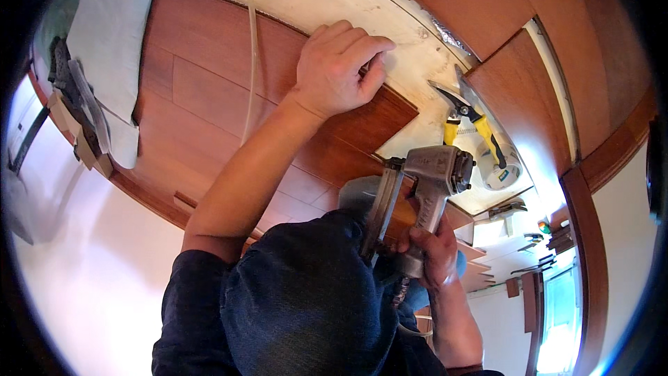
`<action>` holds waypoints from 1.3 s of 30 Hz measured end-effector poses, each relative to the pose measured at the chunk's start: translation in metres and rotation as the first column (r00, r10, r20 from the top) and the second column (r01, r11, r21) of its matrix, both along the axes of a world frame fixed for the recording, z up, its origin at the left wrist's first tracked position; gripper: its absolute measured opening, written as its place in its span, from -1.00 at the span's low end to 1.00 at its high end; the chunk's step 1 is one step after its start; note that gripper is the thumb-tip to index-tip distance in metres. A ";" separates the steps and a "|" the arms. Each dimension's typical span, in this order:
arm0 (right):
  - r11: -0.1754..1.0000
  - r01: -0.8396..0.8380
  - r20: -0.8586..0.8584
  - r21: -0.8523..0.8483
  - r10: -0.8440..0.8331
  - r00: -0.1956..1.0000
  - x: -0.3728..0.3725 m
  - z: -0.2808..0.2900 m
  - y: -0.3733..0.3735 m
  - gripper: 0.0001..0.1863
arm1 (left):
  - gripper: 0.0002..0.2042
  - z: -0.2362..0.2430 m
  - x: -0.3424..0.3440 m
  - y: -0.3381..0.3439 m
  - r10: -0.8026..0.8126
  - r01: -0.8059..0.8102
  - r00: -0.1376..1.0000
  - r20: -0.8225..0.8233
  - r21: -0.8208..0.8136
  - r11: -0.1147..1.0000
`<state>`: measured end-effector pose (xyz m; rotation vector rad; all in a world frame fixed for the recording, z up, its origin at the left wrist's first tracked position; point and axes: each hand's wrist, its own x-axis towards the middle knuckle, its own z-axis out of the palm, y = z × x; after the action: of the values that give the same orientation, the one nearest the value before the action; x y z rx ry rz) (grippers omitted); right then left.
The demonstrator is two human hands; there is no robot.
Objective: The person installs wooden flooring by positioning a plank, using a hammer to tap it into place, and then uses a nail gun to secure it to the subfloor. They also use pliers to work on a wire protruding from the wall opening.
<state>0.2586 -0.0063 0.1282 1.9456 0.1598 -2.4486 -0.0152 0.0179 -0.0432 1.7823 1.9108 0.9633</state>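
Note:
My right hand [433, 247] grips the handle of a grey metal pneumatic nail gun [433, 174], with an air fitting at the handle's lower end. The gun's long magazine slants down beside my dark-clothed knee [309, 299]. My left hand [341, 69] is curled at the edge of a reddish-brown floorboard [386, 118], beside the pale bare subfloor [424, 63]. Its thumb and forefinger come close together; the other fingertips are hidden. On the subfloor beyond the gun lie snips [465, 113] with yellow handles and dark jaws, their blades apart.
A round, pale roll or container [502, 170] stands by the snips, with a hammer [506, 209] farther right. A thin clear hose [250, 42] crosses the laid boards [202, 90]. White sheeting [115, 42] lies at left. More boards [522, 83] border the subfloor at right.

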 end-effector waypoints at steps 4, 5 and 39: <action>0.999 -0.039 -0.029 0.016 0.039 0.999 -0.005 -0.001 0.002 -0.35 | -0.81 -0.001 0.000 0.000 -0.003 0.003 1.000 -0.017 -0.006 1.000; 0.998 -0.058 -0.025 0.010 0.058 0.998 -0.006 -0.001 0.001 -0.36 | -0.81 -0.001 0.000 0.000 -0.004 0.003 1.000 -0.024 -0.017 1.000; 0.998 -0.019 0.176 -0.059 0.029 0.984 0.152 0.010 -0.001 -0.40 | -0.79 -0.001 0.015 0.000 0.012 -0.018 0.989 -0.147 -0.041 0.999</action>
<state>0.4104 -0.0077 0.1378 2.1102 0.1089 -2.2247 -0.0004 0.0181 -0.0445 1.8630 2.0198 0.8100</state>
